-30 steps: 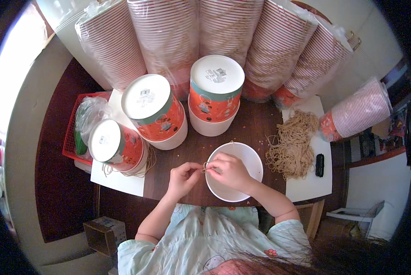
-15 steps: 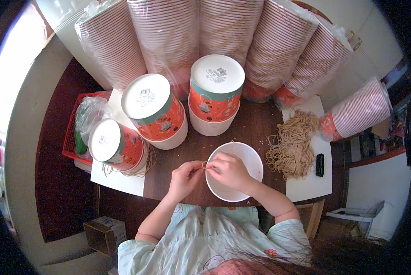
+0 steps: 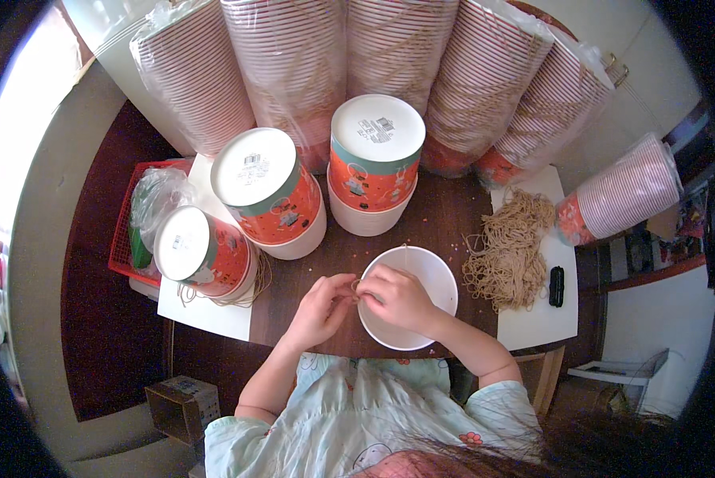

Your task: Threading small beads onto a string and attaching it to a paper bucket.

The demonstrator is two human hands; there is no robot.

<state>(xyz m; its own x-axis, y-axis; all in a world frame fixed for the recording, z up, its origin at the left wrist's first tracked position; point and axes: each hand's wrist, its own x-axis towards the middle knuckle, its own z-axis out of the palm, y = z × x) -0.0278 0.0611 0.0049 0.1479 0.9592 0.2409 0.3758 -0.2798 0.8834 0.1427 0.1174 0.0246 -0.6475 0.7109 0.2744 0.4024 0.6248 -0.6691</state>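
A white paper bucket (image 3: 439, 307) stands mouth up at the front of the table. A thin tan cord (image 3: 355, 285) shows at its far rim and again at my fingers; the stretch between is hard to make out. My left hand (image 3: 319, 312), just left of the bucket, pinches the cord with thumb and forefinger. My right hand (image 3: 397, 297) reaches over the bucket's left side and grips the cord too, its fingertips meeting the left ones. Farther right lies a tangled heap of tan cords (image 3: 510, 251) on a white sheet (image 3: 542, 325).
Upturned red-and-green paper buckets (image 3: 282, 213) stand at the left and centre back. Plastic-wrapped bucket stacks (image 3: 290, 72) line the back; another stack (image 3: 624, 191) leans at right. A black object (image 3: 557, 287) lies beside the cords. A red basket (image 3: 126, 239) is far left.
My left hand's fingers have shifted slightly, curling and opening a little around the cord. My right hand and the bucket stay almost in place.
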